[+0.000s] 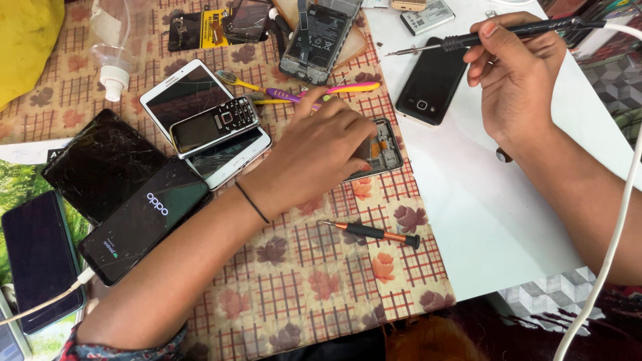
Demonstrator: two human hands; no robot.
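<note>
My left hand (314, 152) rests palm down on an opened phone frame (386, 151) lying on the patterned cloth, fingers pressed onto its inside parts. My right hand (518, 73) is raised over the white board and grips a black soldering iron (508, 33), its thin metal tip pointing left. A white cable (612, 247) runs from the iron down the right side. A black and orange screwdriver (374, 232) lies on the cloth just below my left hand.
A black phone (429, 85) lies on the white board (481, 214). Several phones lie at the left: a white one (194, 100) with a small keypad phone (214, 124) on it, a cracked tablet (100, 164), a lit phone (144, 224). Toothbrushes (294, 95) and an opened phone (317, 37) lie behind.
</note>
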